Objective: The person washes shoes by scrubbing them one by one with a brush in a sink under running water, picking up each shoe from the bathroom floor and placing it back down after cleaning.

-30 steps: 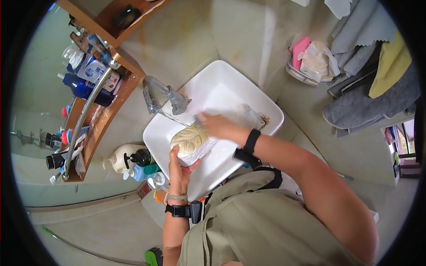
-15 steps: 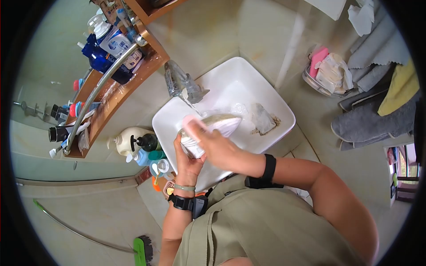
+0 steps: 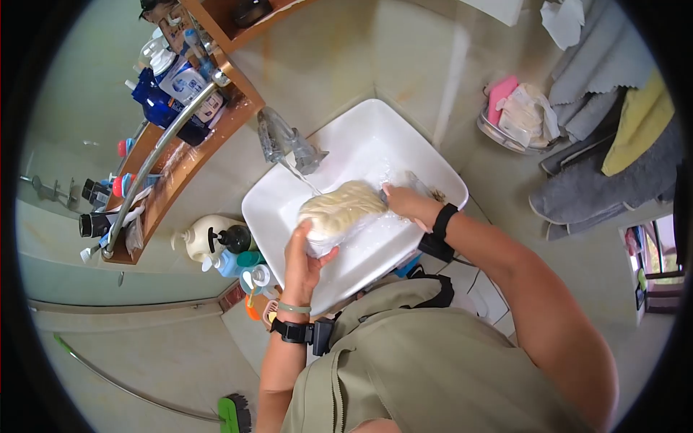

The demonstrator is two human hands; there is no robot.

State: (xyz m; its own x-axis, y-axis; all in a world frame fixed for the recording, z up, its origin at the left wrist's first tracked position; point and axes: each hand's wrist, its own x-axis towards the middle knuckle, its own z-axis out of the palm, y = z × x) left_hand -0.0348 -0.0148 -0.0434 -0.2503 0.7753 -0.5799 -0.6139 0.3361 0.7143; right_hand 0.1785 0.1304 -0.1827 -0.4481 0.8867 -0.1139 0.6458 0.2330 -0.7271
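My left hand point(image 3: 302, 260) grips the near left end of a wet, pale shoe point(image 3: 343, 209), thumb on top and fingers beneath. Its cream, wavy-grooved sole faces up under the running tap point(image 3: 292, 148). At the shoe's right end is my right hand point(image 3: 415, 206), its fingers closed; what they hold, if anything, is hidden. Both hands are over the white sink point(image 3: 346, 278). Behind the right hand, partly covered, lies a greyish-white item point(image 3: 415, 182) with brown dirt beside it.
Pump bottles point(image 3: 209, 238) crowd the sink's left side. A wooden shelf point(image 3: 180, 169) with a metal rail holds several toiletries. On the right wall are a soap basket point(image 3: 516, 137) and hanging grey towels point(image 3: 599, 72). A green broom point(image 3: 229, 415) stands lower left.
The shoe has turned so its cream sole faces up. My right hand has moved right from above the shoe to its far end. The pink item it held no longer shows clearly.
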